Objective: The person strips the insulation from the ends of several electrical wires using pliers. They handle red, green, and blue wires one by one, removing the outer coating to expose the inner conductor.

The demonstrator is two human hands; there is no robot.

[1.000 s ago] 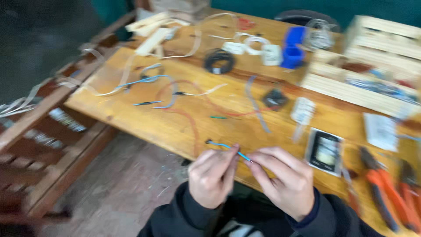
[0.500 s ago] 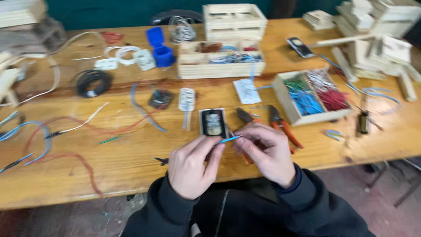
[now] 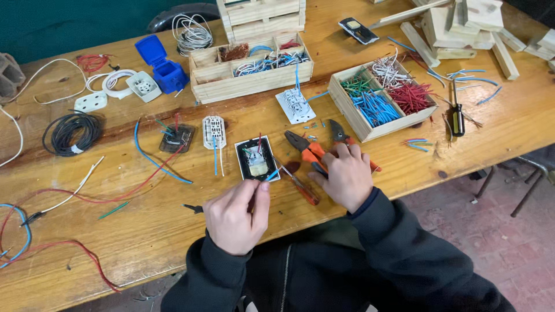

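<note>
Wiring step in hand: left hand pinches a blue wire beside the switch plate; right hand closes on the orange pliers, which want lifting.

an electrical workshop. a rough wooden desk carries a slatted wooden box at 1 o'clock sorted with cut wires in green, blue, red and white, orange-handled pliers near the centre, a screwdriver at 3 o'clock, loose socket modules and a black cable coil at 9 o'clock. wood offcuts lie at 2 o'clock.
</note>
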